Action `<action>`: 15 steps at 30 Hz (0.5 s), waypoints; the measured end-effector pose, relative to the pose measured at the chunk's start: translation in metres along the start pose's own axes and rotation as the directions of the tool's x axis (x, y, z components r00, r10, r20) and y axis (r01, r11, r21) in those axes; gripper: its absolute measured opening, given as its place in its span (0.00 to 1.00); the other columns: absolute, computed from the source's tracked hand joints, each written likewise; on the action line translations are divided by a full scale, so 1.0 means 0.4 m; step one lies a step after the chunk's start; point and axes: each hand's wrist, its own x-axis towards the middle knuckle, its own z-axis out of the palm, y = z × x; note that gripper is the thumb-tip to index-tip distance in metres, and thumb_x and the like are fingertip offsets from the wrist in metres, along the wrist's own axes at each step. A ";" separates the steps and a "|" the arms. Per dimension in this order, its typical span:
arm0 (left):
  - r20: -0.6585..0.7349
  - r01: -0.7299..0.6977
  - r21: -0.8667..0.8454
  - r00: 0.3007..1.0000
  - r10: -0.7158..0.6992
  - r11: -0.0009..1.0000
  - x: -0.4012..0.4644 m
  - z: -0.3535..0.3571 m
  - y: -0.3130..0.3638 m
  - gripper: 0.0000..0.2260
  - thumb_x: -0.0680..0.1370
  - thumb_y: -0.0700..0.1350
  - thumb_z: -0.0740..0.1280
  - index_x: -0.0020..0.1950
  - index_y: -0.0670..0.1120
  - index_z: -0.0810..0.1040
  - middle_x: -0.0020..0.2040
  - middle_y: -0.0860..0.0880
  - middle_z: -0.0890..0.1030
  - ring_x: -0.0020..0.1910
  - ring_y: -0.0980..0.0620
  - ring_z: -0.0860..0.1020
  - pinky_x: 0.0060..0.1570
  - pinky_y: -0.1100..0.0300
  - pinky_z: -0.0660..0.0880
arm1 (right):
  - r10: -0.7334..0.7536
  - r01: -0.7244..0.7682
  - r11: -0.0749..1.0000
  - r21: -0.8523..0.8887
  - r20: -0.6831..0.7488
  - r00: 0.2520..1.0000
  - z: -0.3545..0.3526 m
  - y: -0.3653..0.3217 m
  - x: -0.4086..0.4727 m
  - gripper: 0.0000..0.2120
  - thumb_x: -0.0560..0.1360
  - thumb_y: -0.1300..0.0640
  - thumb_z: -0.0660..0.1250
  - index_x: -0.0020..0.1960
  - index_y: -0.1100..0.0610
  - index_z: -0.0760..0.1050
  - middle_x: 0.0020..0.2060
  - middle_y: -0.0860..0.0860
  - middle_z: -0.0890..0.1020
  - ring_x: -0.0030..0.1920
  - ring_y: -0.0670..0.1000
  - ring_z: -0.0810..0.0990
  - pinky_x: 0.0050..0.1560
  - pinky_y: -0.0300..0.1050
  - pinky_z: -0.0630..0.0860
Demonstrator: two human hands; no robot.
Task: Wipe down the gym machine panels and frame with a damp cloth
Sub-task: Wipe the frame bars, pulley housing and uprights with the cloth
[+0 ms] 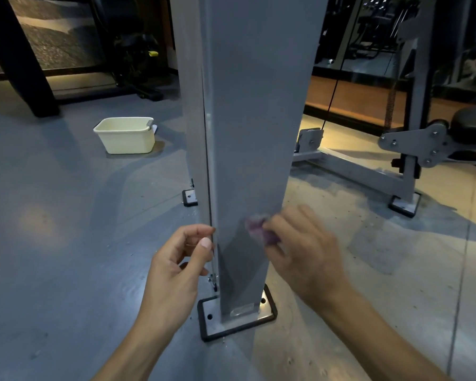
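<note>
Right hand (300, 248) grips a bunched purple cloth (257, 229) against the lower face of the grey steel upright (253, 119). Left hand (180, 259), loosely curled and holding nothing, touches the upright's left edge. Bolted base plate (238, 317) on grey floor (52, 229). Cream plastic tub (125, 136) beyond; machine frame (368, 171) at right.

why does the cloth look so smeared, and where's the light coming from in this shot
Head view: the purple cloth and the right hand gripping it are motion-blurred against the grey panel; the left hand is sharper. Warm light pools on the floor to the right, the left side is dim and bluish, and the cream tub stays readable. Wide-angle lens bends the edges.
</note>
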 end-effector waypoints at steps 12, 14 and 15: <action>0.020 0.023 0.044 1.000 -0.024 0.999 -0.006 -0.001 -0.034 0.17 0.83 0.43 0.66 0.59 0.67 0.82 0.55 0.55 0.85 0.57 0.53 0.83 0.51 0.56 0.82 | 0.059 -0.065 0.997 0.032 0.148 0.987 0.065 0.033 -0.105 0.08 0.74 0.59 0.77 0.48 0.55 0.79 0.45 0.47 0.77 0.44 0.49 0.72 0.40 0.41 0.72; 0.032 0.034 0.050 0.999 -0.036 0.998 -0.012 -0.003 -0.043 0.18 0.83 0.43 0.67 0.62 0.67 0.81 0.57 0.56 0.85 0.58 0.52 0.82 0.56 0.50 0.81 | 0.085 -0.089 0.996 0.006 0.248 0.965 0.078 0.047 -0.139 0.13 0.70 0.61 0.80 0.46 0.52 0.77 0.45 0.45 0.76 0.43 0.48 0.73 0.37 0.42 0.75; 0.032 0.036 0.054 0.999 -0.038 0.998 -0.013 -0.004 -0.048 0.18 0.83 0.43 0.67 0.63 0.67 0.81 0.57 0.56 0.85 0.59 0.52 0.82 0.58 0.47 0.81 | 0.087 -0.092 0.996 0.013 0.220 0.972 0.070 0.045 -0.122 0.11 0.71 0.59 0.79 0.46 0.52 0.77 0.44 0.44 0.77 0.43 0.48 0.73 0.38 0.41 0.74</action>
